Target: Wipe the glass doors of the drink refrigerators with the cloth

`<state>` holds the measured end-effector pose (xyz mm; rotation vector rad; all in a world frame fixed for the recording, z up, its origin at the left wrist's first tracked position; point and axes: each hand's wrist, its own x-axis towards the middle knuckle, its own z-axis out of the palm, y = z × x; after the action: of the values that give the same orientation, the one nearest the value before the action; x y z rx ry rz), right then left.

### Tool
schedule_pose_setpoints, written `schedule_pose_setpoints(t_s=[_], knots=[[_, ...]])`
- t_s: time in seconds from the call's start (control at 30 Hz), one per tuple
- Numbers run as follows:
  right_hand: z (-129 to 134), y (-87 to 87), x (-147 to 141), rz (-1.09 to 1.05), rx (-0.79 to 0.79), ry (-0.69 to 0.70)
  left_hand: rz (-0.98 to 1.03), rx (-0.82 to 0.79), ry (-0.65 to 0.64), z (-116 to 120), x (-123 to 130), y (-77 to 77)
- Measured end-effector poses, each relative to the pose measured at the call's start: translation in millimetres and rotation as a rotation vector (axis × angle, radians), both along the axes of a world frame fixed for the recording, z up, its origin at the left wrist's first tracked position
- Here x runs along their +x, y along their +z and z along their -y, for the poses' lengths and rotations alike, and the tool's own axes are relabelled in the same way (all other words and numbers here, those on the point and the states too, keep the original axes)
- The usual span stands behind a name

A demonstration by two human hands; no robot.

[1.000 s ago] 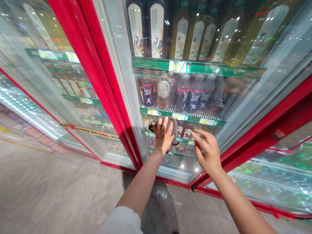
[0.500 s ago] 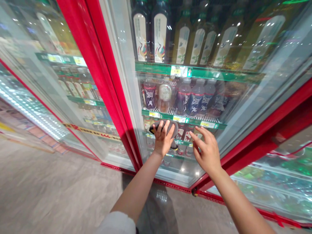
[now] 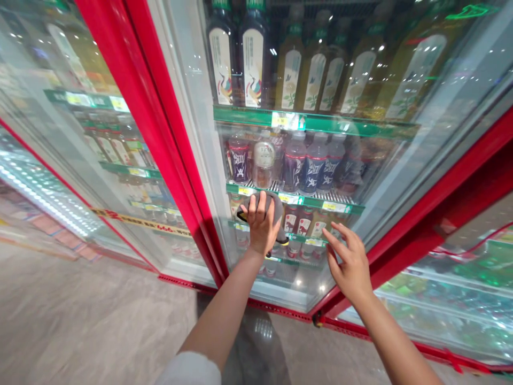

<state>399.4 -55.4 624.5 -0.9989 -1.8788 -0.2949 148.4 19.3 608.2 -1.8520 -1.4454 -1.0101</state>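
Head: cloth under left grip

Left sleeve: pale grey — plain, hem curving across the arm
Left forearm: bare below that hem
Left hand: bare
Right hand: bare — right forearm too

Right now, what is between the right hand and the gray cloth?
In the head view, bottles behind the glass show between the right hand and the cloth.

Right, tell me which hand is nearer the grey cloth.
Left. The left hand is on the grey cloth, its fingers spread over it in front of the glass door. The right hand is off to the right, apart from it.
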Motion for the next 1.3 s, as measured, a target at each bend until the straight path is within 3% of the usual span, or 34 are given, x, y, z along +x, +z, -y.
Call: schedule_pose_setpoints(t_s=[0.07, 0.13, 0.2, 0.27, 0.37, 0.47, 0.57, 0.63, 0.7, 0.77, 0.83, 0.93, 1.0, 1.07, 1.17, 1.3], knots=[[0.2, -5.1, 3.5, -0.019, -0.006, -0.003, -0.051, -0.012, -0.008, -2.7, 13.9, -4.2], [1.1, -10.3, 6.1, -0.026, -0.013, -0.001, -0.236, -0.035, -0.091, -1.5, 15.7, -22.1], [1.9, -14.9, 9.9, -0.02, -0.023, 0.0, -0.414, -0.036, -0.192, 2.3, 4.4, -43.5], [1.8, -18.5, 16.2, -0.013, -0.034, -0.01, -0.428, -0.018, -0.192, 5.6, -10.9, -55.1], [-0.7, -21.8, 27.6, -0.018, -0.04, -0.04, -0.223, 0.069, -0.075, 4.0, -13.2, -42.8], [-3.8, -24.6, 33.9, 0.002, -0.04, -0.063, 0.004, 0.114, 0.03, -4.6, 18.6, -17.7], [-4.4, -29.4, 34.6, 0.02, -0.035, -0.071, -0.213, 0.055, -0.094, -8.1, 48.3, -16.8], [-3.1, -34.0, 36.8, 0.021, -0.047, -0.075, -0.478, 0.039, -0.272, -4.6, 48.3, -30.6], [-0.8, -38.9, 43.1, 0.035, -0.073, -0.083, -0.609, 0.053, -0.383, 0.8, 35.0, -43.8], [1.3, -43.3, 52.6, 0.036, -0.095, -0.103, -0.576, 0.077, -0.375, 4.0, 22.6, -45.6], [2.5, -46.6, 61.9, 0.008, -0.109, -0.131, -0.462, 0.096, -0.307, 2.4, 25.8, -33.1], [2.6, -50.3, 68.6, -0.047, -0.131, -0.144, -0.257, 0.073, -0.206, -5.9, 65.7, -3.2], [2.2, -52.6, 67.9, -0.074, -0.148, -0.13, -0.23, 0.044, -0.217, -10.0, 97.6, 8.7], [2.4, -55.1, 66.3, -0.097, -0.159, -0.116, -0.365, 0.051, -0.323, -10.3, 114.7, 8.2], [4.9, -58.2, 68.2, -0.12, -0.154, -0.106, -0.65, 0.153, -0.484, -5.9, 104.9, -4.6], [11.0, -58.5, 79.5, -0.154, -0.115, -0.114, -0.632, 0.185, -0.435, -2.7, 90.0, -2.8]])
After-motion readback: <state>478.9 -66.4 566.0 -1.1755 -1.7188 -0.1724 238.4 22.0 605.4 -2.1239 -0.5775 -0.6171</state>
